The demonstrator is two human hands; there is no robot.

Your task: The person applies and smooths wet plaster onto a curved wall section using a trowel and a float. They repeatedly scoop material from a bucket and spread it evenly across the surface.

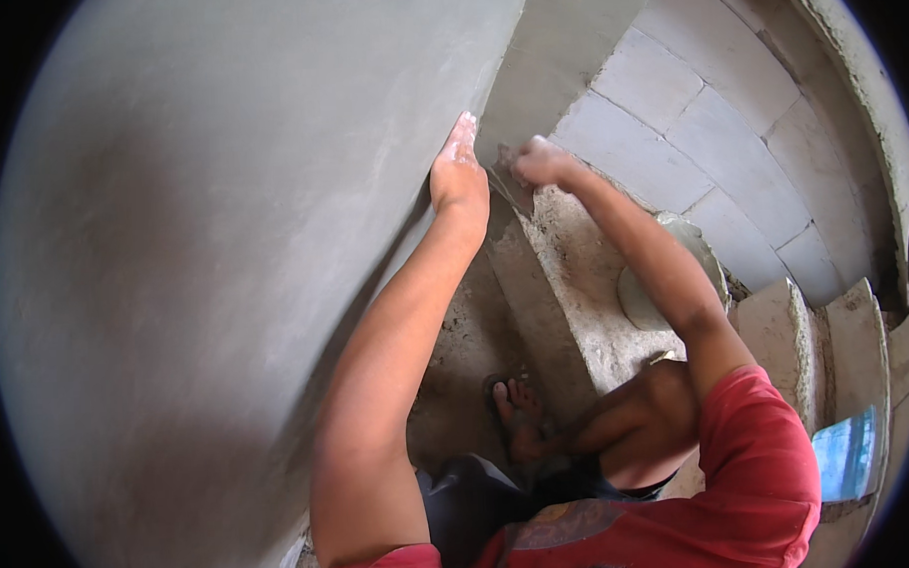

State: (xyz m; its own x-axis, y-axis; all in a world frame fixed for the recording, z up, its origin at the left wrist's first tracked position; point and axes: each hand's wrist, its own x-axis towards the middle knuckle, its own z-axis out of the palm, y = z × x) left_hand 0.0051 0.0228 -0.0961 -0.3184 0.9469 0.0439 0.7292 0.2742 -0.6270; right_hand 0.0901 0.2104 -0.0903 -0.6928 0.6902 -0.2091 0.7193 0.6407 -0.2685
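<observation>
A smooth grey plastered wall point(223, 242) fills the left side of the view. My left hand point(458, 169) lies flat against its corner edge, fingers together and smeared with plaster. My right hand point(538, 164) is closed on a small trowel point(511, 187), whose grey blade touches the adjoining plastered face point(556, 40) right beside the left hand. Both forearms reach up from the lower edge.
A round pan of mortar point(675, 276) sits on a rough concrete step point(585, 299) under my right arm. Grey block wall point(710, 135) curves at the right. Loose blocks point(787, 332) stand at the right. My sandalled foot point(519, 412) rests on the floor below.
</observation>
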